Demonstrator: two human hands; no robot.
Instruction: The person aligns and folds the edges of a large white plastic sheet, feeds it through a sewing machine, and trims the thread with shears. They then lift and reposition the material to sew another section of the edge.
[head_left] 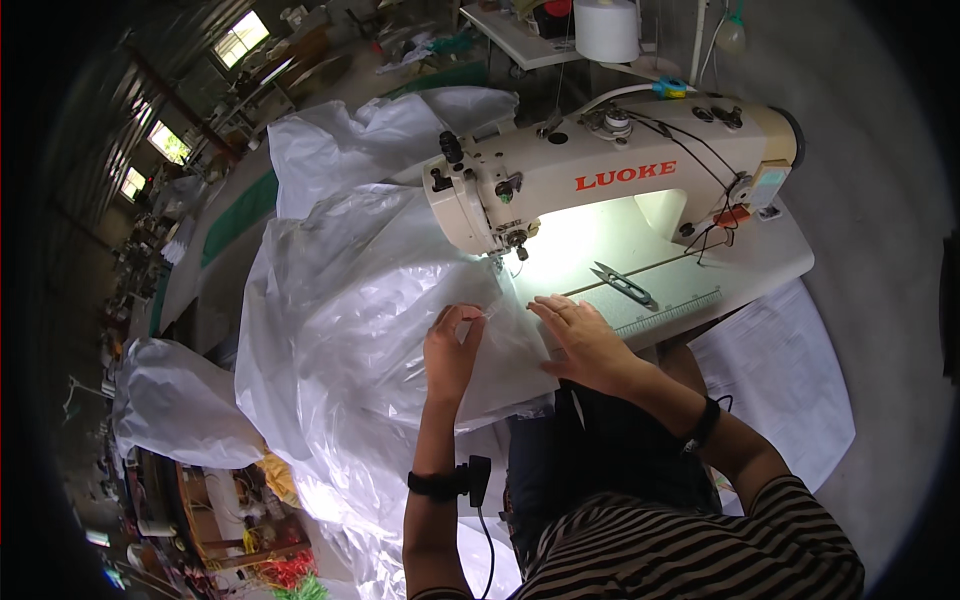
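White, shiny plastic-like sheeting (350,290) is heaped over the left part of the sewing machine's bed and hangs down in front. My left hand (452,355) is closed, thumb and forefinger pinched on the sheeting a little in front of the needle area. To its right, my right hand (583,345) lies with fingers stretched out, at the sheeting's right edge on the machine bed. The sewing machine (560,180) stands just beyond both hands, its lamp lighting the bed. Behind my right hand lies a pair of thread snips (625,285).
A printed ruler strip (670,312) runs along the bed's front right. A white thread cone (607,30) stands at the back. More white sheeting (770,370) hangs at the right. Bundled white sheeting (180,405) sits at the left, above a wooden shelf (240,560) with coloured strands.
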